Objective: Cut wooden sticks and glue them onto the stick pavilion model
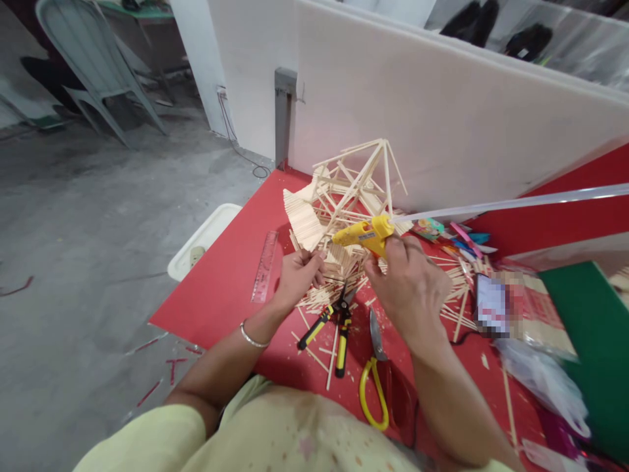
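My right hand (410,282) is wrapped round a yellow glue gun (361,235), its nozzle pointing left. A long clear glue stick (511,204) sticks out of the gun's back. Just below the nozzle, my left hand (301,274) has its thumb and fingers pinched together at the wooden sticks; what lies between the fingertips is too small to make out. Behind both hands stands a frame of glued wooden sticks (361,177), with a ribbed panel of sticks (303,218) at its left. Loose sticks (319,298) are heaped under my hands.
Black-and-yellow pliers (343,328) and yellow-handled scissors (374,387) lie on the red table (211,282) near me. A clear ruler (265,265) is at the left. To the right are a phone (491,305), a plastic bag (545,380) and a green board (590,341). A pale partition (442,118) stands behind.
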{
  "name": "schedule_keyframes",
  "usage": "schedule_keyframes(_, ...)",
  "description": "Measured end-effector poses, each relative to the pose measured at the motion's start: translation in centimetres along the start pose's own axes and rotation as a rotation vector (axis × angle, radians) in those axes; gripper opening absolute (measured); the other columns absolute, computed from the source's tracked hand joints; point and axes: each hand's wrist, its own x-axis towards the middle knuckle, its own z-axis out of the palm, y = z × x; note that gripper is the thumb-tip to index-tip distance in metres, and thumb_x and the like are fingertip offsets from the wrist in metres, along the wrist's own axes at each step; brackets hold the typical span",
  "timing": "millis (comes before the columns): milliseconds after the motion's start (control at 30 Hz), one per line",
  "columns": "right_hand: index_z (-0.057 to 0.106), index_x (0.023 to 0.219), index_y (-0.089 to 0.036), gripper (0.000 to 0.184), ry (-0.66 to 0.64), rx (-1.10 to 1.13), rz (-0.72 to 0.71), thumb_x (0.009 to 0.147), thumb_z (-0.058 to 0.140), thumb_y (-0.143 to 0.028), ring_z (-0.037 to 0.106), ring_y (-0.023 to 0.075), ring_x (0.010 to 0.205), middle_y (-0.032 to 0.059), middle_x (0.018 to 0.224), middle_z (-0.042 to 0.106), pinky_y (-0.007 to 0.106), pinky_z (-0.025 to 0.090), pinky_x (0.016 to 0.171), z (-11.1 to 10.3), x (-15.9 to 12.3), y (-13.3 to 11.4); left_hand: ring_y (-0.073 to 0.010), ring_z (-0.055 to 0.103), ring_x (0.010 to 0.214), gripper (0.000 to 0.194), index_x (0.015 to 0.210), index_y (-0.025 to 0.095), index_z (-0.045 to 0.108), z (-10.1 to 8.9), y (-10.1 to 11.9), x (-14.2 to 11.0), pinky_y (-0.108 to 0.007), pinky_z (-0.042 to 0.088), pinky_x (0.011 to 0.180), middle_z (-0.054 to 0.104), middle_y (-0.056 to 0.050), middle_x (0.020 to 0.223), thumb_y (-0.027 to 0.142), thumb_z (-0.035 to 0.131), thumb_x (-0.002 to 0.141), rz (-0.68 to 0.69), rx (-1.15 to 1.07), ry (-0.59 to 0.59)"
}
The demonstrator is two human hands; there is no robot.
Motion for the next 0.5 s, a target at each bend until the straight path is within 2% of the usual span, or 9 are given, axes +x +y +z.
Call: schedule_keyframes(500,0.061,0.115,-0.017,0.029,0.024,0.016,0.004,0.092,0.05,-0.032,0.051,0.0148,0.065,0.0064,0.091,0.067,0.032,0.023,0.058,0.08,-0.21,0.06,-0.0104,0.056,0.037,0.037,0.066,0.012,0.065,0.27,-0.4,0.4,-0.019,0.042,0.035,0.064,-0.003,0.053,0.045,0.078,0.076,-0.014,-0.084,-0.01)
